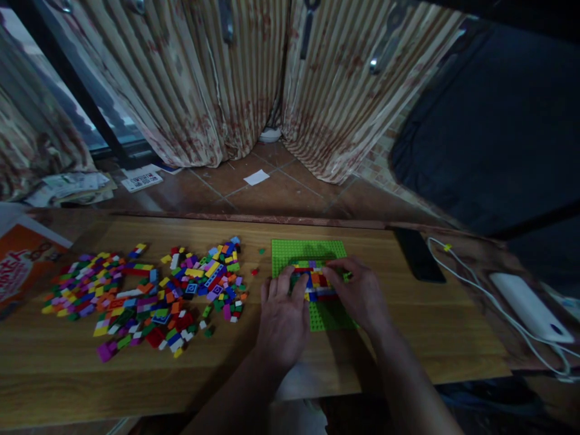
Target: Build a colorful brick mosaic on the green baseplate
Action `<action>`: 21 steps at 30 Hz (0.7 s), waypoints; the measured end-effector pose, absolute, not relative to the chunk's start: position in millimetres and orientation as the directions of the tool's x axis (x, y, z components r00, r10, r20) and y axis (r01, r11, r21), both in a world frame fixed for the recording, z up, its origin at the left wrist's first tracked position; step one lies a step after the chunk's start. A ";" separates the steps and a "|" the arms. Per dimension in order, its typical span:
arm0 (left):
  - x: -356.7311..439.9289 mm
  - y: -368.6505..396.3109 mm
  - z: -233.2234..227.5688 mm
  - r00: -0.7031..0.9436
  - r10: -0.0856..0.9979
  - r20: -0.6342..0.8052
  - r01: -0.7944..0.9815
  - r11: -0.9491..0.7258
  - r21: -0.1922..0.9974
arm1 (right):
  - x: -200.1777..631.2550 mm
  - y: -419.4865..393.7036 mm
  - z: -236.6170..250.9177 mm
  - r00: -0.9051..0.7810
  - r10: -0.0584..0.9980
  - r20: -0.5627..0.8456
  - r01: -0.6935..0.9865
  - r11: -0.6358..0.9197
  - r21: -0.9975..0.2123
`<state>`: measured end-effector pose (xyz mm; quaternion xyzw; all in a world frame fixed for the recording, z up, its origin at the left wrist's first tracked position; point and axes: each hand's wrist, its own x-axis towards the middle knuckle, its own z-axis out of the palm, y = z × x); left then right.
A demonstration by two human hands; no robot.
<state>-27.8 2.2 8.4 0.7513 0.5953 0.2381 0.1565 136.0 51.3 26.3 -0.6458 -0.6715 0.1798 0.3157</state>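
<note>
A green studded baseplate (308, 249) lies flat on the wooden table (408, 326). A small build of red, blue, yellow and white bricks (316, 281) stands on its middle. My left hand (283, 314) rests on the plate's left edge, fingertips pressing on the left side of the build. My right hand (357, 291) covers the plate's right side, its fingers touching the build's right end. Whether either hand pinches a loose brick is hidden by the fingers.
A wide scatter of loose coloured bricks (149, 290) covers the table's left half. Beyond the plate's right sit a black phone (419, 254), a white cable (480, 296) and a white power bank (528, 305). An orange box (22, 260) lies far left.
</note>
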 end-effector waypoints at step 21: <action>-27.5 3.4 5.1 0.224 0.960 0.169 0.836 -0.278 0.472 | 122.1 47.4 18.8 0.108 0.986 0.125 0.721 0.008 -0.693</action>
